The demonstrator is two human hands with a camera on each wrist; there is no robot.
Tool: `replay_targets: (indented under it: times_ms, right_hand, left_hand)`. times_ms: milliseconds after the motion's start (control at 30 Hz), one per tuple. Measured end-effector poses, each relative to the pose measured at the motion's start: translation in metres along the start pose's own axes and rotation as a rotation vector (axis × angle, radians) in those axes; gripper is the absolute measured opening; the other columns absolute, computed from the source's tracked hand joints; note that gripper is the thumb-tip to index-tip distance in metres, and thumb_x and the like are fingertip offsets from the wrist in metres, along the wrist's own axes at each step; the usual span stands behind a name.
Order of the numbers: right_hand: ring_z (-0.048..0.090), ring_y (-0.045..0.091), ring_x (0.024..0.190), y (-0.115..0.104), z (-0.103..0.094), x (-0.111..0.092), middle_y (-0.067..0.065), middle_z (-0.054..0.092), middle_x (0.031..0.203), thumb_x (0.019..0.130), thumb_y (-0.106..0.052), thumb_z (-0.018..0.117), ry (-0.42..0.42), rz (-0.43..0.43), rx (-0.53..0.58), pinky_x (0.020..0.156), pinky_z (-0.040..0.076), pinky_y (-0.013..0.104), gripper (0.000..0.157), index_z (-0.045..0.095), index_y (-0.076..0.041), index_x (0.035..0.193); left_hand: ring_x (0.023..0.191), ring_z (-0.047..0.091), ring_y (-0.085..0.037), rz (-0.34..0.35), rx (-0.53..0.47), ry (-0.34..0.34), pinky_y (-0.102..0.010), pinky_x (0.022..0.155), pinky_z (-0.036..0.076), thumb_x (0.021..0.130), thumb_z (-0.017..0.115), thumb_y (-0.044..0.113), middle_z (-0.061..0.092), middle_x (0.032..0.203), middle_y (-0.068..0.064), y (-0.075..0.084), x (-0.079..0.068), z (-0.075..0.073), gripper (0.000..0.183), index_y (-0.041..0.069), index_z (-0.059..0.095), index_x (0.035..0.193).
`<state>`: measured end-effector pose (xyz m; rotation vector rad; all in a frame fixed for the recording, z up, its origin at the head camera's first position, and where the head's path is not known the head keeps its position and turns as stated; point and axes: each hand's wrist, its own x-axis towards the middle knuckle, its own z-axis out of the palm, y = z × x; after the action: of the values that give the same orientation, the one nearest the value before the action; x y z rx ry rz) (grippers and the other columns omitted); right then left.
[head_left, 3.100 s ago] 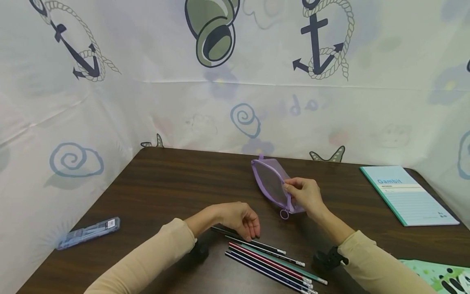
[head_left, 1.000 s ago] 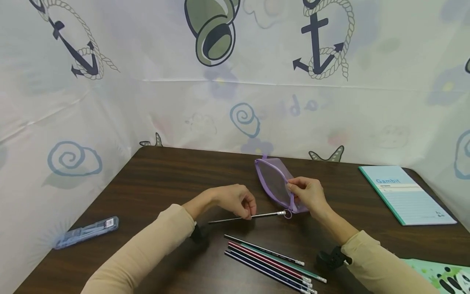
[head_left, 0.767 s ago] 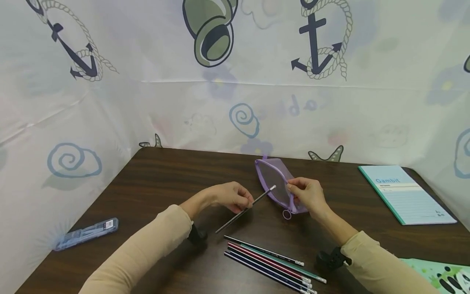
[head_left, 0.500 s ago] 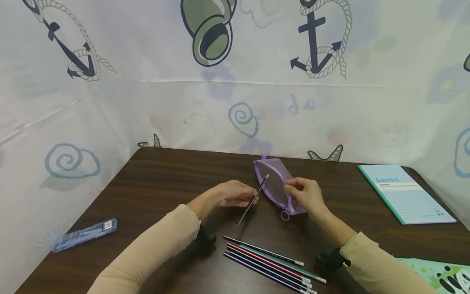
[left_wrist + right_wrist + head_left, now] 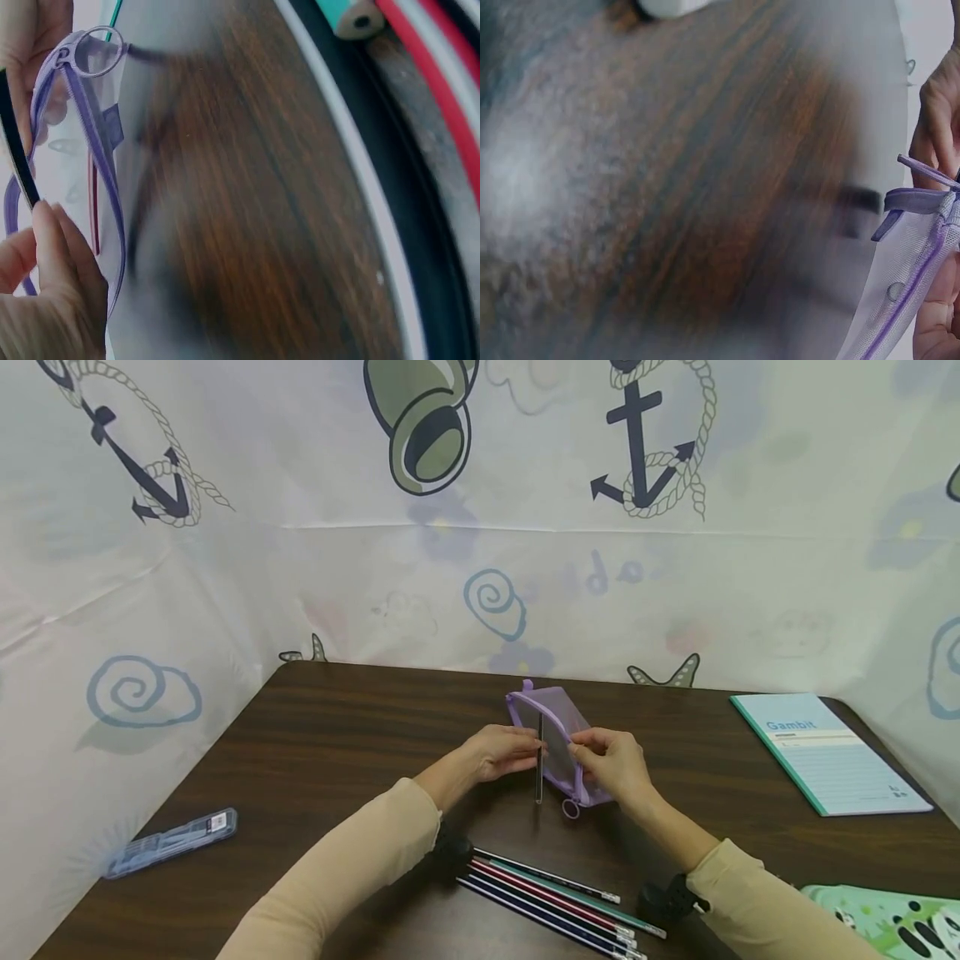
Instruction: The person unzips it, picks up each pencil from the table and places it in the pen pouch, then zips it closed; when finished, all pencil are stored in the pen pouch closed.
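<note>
In the head view, my left hand [image 5: 504,753] pinches a dark pencil [image 5: 539,781], tilted steeply at the mouth of a purple mesh zip pouch [image 5: 561,706]. My right hand [image 5: 617,767] holds the near edge of the pouch's mouth between thumb and fingers, so it gapes. A ring pull [image 5: 571,809] hangs at the pouch's near corner. The left wrist view shows the pencil [image 5: 16,146] between fingertips and thumb, beside the purple zip edges [image 5: 94,135]. Several striped and plain pencils [image 5: 551,906] lie side by side in front of the hands.
A translucent blue plastic case [image 5: 174,843] lies at the left table edge. At the right is a notebook [image 5: 832,768] with a teal spine. A green panda-printed item [image 5: 885,910] sits at the front right. Printed cloth [image 5: 360,585] walls the brown table in.
My left hand has picked up the dark pencil from beside the row, turned it from flat to steep, and carried it to the pouch's mouth. My right hand has kept its hold on the pouch.
</note>
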<state>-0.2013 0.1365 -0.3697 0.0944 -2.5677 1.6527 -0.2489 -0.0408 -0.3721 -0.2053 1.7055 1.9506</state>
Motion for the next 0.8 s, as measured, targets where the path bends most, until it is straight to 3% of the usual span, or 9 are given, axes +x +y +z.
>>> replay_targets:
  times_ms: [100,267,533,800]
  right_hand:
    - [0.059,0.006,0.061,-0.001,0.001,-0.001,0.02,0.069,0.087,0.088,-0.005,0.065,-0.015,0.0,-0.003,0.057,0.058,0.029,0.018,0.068,0.006,0.101]
    - [0.062,0.009,0.062,-0.005,0.002,-0.002,0.019,0.07,0.087,0.088,-0.007,0.065,-0.025,-0.02,-0.019,0.057,0.058,0.03,0.019,0.068,0.006,0.101]
    - [0.063,0.012,0.062,-0.006,0.002,-0.004,0.018,0.07,0.086,0.087,-0.007,0.066,-0.026,-0.023,-0.026,0.055,0.057,0.027,0.019,0.069,0.006,0.101]
    - [0.062,0.01,0.057,-0.001,0.005,-0.002,0.015,0.071,0.083,0.086,-0.007,0.067,-0.039,-0.06,-0.064,0.052,0.056,0.025,0.016,0.071,0.003,0.098]
  left_hand:
    - [0.075,0.066,-0.013,0.044,-0.019,0.047,-0.027,0.081,0.056,0.091,0.056,-0.003,0.066,0.097,-0.014,-0.002,0.003,0.006,0.039,-0.007,0.049,0.129]
    - [0.071,0.063,-0.012,0.084,-0.025,0.107,-0.025,0.073,0.058,0.089,0.058,-0.004,0.065,0.098,-0.016,-0.005,0.007,0.015,0.042,-0.006,0.049,0.13]
    - [0.066,0.06,-0.01,0.055,-0.02,0.099,-0.022,0.07,0.058,0.089,0.058,-0.004,0.063,0.085,-0.009,-0.008,0.008,0.023,0.04,-0.004,0.052,0.129]
    - [0.084,0.067,-0.019,0.071,-0.044,0.07,-0.031,0.086,0.054,0.088,0.056,-0.009,0.06,0.119,-0.024,-0.008,0.007,0.023,0.042,-0.007,0.049,0.13]
